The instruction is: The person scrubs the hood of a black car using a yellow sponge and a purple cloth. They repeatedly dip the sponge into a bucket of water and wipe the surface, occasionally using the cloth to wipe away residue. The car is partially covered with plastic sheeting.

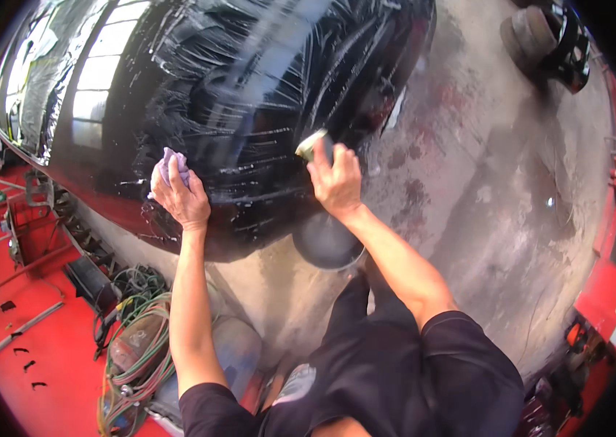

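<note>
A glossy black car body panel (pixel 242 80) fills the upper left, streaked with whitish wet smears. My left hand (pixel 182 197) is closed round a crumpled lilac cloth (pixel 174 163) against the panel's lower left part. My right hand (pixel 338 180) grips a small block (pixel 312 144), pale yellow along one side and grey on the other, at the panel's right part. The block is slightly blurred, and I cannot tell whether it touches the surface. Below the panel, beside my right forearm, a round dark basin (pixel 327 244) sits on the floor, partly hidden by the arm.
Red metal equipment (pixel 16 313) stands at the left. Coiled hoses (pixel 136 349) lie round a worn cylinder (pixel 231 349) near my left arm. Grey concrete floor (pixel 461 182) stretches right, with dark rounded parts (pixel 544 40) at the far right and red equipment (pixel 606 302) along the edge.
</note>
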Demonstrator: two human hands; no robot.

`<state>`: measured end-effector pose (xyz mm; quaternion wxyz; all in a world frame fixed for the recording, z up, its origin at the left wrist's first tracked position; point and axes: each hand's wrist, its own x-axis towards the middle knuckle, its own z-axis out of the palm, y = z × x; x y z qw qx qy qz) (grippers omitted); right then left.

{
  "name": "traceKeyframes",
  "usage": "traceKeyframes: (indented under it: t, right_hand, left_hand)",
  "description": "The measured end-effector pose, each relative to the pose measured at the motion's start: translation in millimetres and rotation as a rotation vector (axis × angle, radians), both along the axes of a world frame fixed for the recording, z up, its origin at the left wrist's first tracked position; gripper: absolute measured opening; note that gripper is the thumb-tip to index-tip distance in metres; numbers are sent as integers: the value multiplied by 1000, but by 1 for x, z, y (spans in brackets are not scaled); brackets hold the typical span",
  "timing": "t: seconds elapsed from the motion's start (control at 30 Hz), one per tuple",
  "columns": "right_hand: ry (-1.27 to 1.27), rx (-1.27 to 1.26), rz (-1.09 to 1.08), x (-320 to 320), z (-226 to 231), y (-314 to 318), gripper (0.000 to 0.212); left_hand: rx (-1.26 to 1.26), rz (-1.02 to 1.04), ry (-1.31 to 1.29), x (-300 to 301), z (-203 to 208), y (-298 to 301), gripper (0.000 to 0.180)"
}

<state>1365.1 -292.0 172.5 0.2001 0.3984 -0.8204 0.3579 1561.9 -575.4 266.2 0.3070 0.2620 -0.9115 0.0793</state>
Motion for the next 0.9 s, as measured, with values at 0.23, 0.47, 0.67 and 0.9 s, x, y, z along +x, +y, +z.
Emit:
traceKeyframes:
  t: [0.23, 0.47, 0.67, 0.9]
  right_hand:
    - [92, 212, -405, -260, 40, -21, 42]
    - [-121, 26, -296, 14, 11, -14, 75]
    - [38, -4, -182, -82, 16, -7, 63]
    - [-195, -127, -532, -39, -10, -18, 69]
  left_hand:
    - [-4, -11, 22, -11, -18, -5, 58]
    - [-21, -11, 13, -2, -5, -5, 58]
    - [-23, -58, 57, -1, -15, -9, 57]
    - [-33, -41, 47, -1, -21, -5, 57]
